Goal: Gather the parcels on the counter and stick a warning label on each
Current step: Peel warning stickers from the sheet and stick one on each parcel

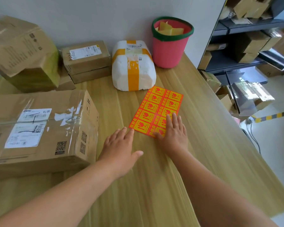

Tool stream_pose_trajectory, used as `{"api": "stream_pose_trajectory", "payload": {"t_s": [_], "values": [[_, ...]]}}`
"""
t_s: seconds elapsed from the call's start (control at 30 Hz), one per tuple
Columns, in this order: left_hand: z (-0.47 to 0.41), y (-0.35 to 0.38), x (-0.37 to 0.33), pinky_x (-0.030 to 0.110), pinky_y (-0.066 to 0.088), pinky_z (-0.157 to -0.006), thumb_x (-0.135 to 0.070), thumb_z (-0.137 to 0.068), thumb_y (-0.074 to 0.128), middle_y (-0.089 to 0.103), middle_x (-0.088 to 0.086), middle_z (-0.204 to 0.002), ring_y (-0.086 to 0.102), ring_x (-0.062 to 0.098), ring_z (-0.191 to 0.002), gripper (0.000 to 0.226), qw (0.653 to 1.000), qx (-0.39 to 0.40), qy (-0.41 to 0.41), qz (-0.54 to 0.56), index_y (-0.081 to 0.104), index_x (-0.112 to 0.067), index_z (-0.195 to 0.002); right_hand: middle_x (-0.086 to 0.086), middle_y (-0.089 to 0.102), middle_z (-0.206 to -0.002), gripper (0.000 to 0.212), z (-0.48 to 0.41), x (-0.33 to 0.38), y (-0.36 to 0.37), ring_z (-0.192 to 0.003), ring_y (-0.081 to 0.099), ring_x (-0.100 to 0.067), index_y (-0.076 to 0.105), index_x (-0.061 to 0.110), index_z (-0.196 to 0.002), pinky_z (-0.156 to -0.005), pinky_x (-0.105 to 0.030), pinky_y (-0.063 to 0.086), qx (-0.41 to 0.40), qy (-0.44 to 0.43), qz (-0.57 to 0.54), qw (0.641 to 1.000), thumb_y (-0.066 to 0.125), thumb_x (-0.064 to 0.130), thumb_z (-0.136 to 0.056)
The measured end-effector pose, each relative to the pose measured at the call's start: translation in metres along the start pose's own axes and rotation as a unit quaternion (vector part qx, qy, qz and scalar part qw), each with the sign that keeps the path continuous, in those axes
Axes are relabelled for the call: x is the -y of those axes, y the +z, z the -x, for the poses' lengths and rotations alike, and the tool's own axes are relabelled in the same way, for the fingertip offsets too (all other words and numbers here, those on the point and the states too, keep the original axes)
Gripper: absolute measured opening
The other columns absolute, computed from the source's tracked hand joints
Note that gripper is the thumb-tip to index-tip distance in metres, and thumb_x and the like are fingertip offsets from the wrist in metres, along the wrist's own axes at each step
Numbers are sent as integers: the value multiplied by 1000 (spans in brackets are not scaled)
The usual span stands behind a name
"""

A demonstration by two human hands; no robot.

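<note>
Right hand covers label sheet corner, left hand flat, print unreadable

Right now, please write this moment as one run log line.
step: labelling not begun | right hand: flat on label sheet | left hand: open, fingertips at sheet corner | parcels: unlabelled

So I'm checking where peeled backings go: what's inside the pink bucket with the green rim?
Inside the pink plastic bucket with the green rim, yellow backing sheets lean against its inner wall. The wall hides the bottom and anything under them.
</note>
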State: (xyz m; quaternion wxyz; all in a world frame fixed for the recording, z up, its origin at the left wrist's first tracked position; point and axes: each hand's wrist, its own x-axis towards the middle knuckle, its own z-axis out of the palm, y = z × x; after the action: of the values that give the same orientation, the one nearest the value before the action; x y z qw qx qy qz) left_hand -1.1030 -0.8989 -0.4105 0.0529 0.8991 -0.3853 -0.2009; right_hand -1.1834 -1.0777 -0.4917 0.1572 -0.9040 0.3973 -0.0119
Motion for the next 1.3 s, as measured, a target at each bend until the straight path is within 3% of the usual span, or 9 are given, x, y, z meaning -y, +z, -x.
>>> {"api": "stream_pose_trajectory", "payload": {"t_s": [0.1, 0.37, 0.53, 0.63, 0.73, 1.03, 1.13, 1.2, 1.3], "values": [[-4, 12, 3, 37, 5, -116, -59, -90, 41, 4, 4, -159, 3, 20, -146, 81, 1000, 3, -6, 2, 4, -21, -151, 2, -3, -160, 84, -5, -3, 9, -145, -11, -18, 6, 23, -152, -116, -36, -2, 61, -30, 18, 998, 38, 67, -88], [-8, 17, 9, 33, 20, -113, -55, -89, 48, 20, 7, -156, 21, 21, -142, 82, 988, 10, -64, 140, 12, -16, -150, 5, 44, -145, 45, 27, -3, 13, -142, 25, -16, 51, 24, -136, -112, -26, 16, -32, -29, -93, 995, 52, 40, -94], [-12, -10, 2, 33, 26, -107, -45, -84, 64, 31, 5, -152, 34, 22, -136, 87, 857, 1, -184, 481, 15, -17, -150, 2, 55, -137, 40, 62, 8, -12, -134, 40, -14, 58, 21, -129, -104, -22, 29, -51, -56, -183, 980, 60, 33, -91], [-8, -28, 0, 35, 42, -96, -23, -82, 70, 60, 4, -124, 54, 21, -113, 48, 808, 13, -175, 563, 52, -15, -126, 1, 57, -134, 40, 80, 17, -30, -127, 49, -16, 60, 19, -128, -100, -20, 33, -44, -80, -201, 975, 62, 32, -90], [6, -46, -5, 31, 49, -75, -4, -83, 65, 69, 2, -88, 61, 20, -89, 14, 822, -11, -125, 556, 62, -17, -86, 3, 56, -134, 47, 96, 30, -54, -123, 50, -15, 58, 20, -130, -98, -22, 36, -14, -96, -206, 974, 60, 42, -89], [44, -123, -10, 32, 49, -72, -4, -78, 68, 65, -1, -74, 61, 18, -75, 21, 956, 14, 50, 289, 60, -23, -73, 3, 34, -152, 43, 94, 100, -174, -144, 14, -19, 50, 23, -136, -116, -37, 13, -26, -252, -195, 947, 54, 20, -93], [63, -149, -9, 37, 54, -76, -7, -75, 70, 66, -2, -79, 63, 18, -82, 24, 958, 0, 48, 282, 60, -29, -75, 5, 56, -130, 21, 97, 116, -198, -139, 24, -17, 63, 22, -112, -113, -34, 7, 6, -277, -137, 951, 52, 21, -94], [77, -163, -2, 41, 55, -75, -7, -72, 74, 67, 2, -81, 65, 21, -82, 27, 942, -49, 28, 331, 59, -27, -81, 2, 66, -97, 11, 102, 125, -211, -108, 51, -15, 64, 16, -92, -108, -32, 21, 14, -272, -160, 949, 54, 20, -92], [101, -175, 14, 46, 56, -77, -15, -63, 82, 71, 8, -89, 69, 25, -83, 43, 878, -50, -15, 475, 56, -25, -97, 1, 60, -72, 12, 111, 138, -227, -69, 52, -12, 63, 14, -81, -72, -31, 42, 25, -211, -277, 937, 58, 17, -91]]}}
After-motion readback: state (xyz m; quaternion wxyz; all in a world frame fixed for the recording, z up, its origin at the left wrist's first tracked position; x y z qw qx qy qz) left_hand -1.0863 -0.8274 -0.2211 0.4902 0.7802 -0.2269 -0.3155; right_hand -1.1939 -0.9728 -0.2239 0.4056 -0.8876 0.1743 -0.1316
